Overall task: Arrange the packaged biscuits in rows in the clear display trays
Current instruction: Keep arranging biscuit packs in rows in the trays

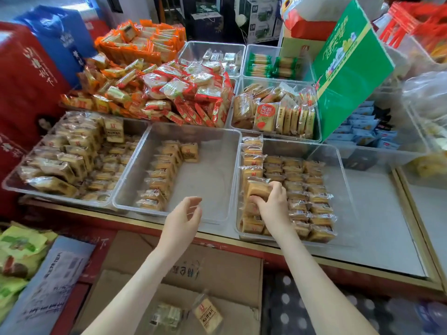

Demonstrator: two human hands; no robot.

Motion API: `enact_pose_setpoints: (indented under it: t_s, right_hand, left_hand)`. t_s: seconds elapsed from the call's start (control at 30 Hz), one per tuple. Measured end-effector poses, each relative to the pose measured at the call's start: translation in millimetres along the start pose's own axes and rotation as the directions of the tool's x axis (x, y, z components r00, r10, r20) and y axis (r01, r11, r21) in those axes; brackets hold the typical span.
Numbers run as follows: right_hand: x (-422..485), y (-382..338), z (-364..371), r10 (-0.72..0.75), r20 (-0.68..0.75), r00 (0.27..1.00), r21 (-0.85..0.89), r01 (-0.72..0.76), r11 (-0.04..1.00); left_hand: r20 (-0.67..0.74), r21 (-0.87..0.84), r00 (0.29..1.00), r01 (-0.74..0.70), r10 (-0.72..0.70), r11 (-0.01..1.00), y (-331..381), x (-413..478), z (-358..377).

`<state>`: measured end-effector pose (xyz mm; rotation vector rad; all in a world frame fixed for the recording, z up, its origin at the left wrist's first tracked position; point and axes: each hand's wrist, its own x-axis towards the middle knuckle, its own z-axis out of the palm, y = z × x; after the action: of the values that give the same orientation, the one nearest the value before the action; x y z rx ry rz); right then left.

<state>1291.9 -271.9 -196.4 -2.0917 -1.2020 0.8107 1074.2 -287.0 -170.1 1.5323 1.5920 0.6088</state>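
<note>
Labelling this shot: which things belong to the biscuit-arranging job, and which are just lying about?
Job: right hand gripping tan clear-wrapped biscuit packets; clear plastic right tray; clear plastic middle tray; left hand.
Lying about: green cardboard box; orange-wrapped snack pile; blue bag.

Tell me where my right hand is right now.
In the head view, your right hand is right of centre, inside the right front tray, gripping biscuit packs near its left wall.
</note>
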Motion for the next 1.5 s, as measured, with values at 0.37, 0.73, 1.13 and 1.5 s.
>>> enact_pose_setpoints:
  t_s: [0.37,0.73,1.13,1.5]
  right_hand:
    - [6.2,-76.4,75.9,-0.561,0.026,0.828,-0.375,0.528,0.762]
    - [139.5,-132.2,224.5,-0.311,0.224,0.924,-0.713,0.373,0.594]
    - [81.7,-137.9,211.4,-0.840,-0.117,0.529,-0.630,0.614,0.475]
    - [22.4,-157.3,219.3,-0.779,0.284,0.559,0.172,0.769,0.615]
  left_hand:
    - [-0.020,0.705,0.958,-0.189,0.285,0.684,-107.4,91.2,-129.1]
    - [0.145,0.685,0.911,-0.374,0.385,0.625,-154.2,138.4,-138.0]
    - [0.028,0.507,0.891,-0.403,0.452,0.762,-154.1,139.2,-138.7]
    - [-0.356,0.135,0.776,-0.509,0.521,0.850,-157.6,128.0,-164.1]
